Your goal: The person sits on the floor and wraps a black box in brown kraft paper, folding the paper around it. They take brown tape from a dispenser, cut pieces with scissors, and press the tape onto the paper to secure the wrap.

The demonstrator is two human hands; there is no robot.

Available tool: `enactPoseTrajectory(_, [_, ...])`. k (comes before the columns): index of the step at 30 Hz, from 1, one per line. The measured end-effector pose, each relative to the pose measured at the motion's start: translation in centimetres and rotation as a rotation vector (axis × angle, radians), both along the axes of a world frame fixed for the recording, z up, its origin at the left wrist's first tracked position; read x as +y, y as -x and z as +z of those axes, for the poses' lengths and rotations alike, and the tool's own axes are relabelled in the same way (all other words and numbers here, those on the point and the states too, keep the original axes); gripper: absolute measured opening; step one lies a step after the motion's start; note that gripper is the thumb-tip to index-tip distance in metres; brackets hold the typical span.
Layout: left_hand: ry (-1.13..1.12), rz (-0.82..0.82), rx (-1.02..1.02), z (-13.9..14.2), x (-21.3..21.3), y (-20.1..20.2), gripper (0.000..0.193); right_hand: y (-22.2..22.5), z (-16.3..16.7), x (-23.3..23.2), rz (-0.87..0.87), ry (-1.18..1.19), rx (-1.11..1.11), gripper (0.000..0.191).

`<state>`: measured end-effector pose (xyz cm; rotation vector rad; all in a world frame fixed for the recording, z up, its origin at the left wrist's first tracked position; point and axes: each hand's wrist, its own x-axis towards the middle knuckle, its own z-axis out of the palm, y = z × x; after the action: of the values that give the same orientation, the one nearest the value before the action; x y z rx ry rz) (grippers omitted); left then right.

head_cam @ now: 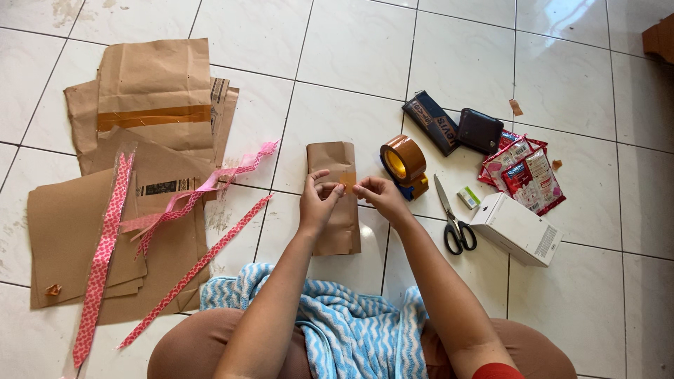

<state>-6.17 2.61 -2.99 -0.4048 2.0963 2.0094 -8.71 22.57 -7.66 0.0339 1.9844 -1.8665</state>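
A small parcel wrapped in brown paper (335, 224) lies on the white tiled floor in front of me. My left hand (319, 200) rests on its upper part, fingers curled against the paper. My right hand (376, 194) is just beside it, and both pinch a short piece of brown tape (348, 180) over the parcel's top. A roll of brown tape on a blue dispenser (404, 163) stands right of the parcel, close to my right hand.
Black-handled scissors (453, 221) and a white box (516, 228) lie to the right, with red snack packets (526, 175), a dark wallet (480, 130) and a dark pouch (431, 122). Brown paper sheets (151, 91) and pink ribbon strips (105, 245) cover the left. A blue-white cloth (351, 330) lies on my lap.
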Motion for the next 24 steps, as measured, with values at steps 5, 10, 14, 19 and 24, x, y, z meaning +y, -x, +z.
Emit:
enactPoseTrajectory(5, [0.926, -0.061, 0.483, 0.5, -0.9, -0.9, 0.056, 0.2, -1.9, -0.5, 0.016, -0.111, 0.055, 0.020])
enactPoseTrajectory(10, [0.962, -0.012, 0.311, -1.9, -2.3, -0.8, 0.057, 0.0, -2.8, -0.2, 0.123, -0.250, 0.021, 0.021])
enactPoseTrajectory(14, [0.803, -0.015, 0.209, -3.6, -1.5, -0.7, 0.068, -0.4, -3.8, -0.4, 0.056, -0.245, 0.034, 0.022])
enactPoseTrajectory(19, [0.781, -0.016, 0.226, -4.2, -1.0, -1.1, 0.078, -0.7, -4.4, -0.5, -0.023, -0.271, -0.028, 0.021])
enactPoseTrajectory(24, [0.880, -0.059, 0.302, -3.7, -0.6, -1.3, 0.083, -0.9, -4.7, -0.6, -0.075, -0.270, -0.042, 0.020])
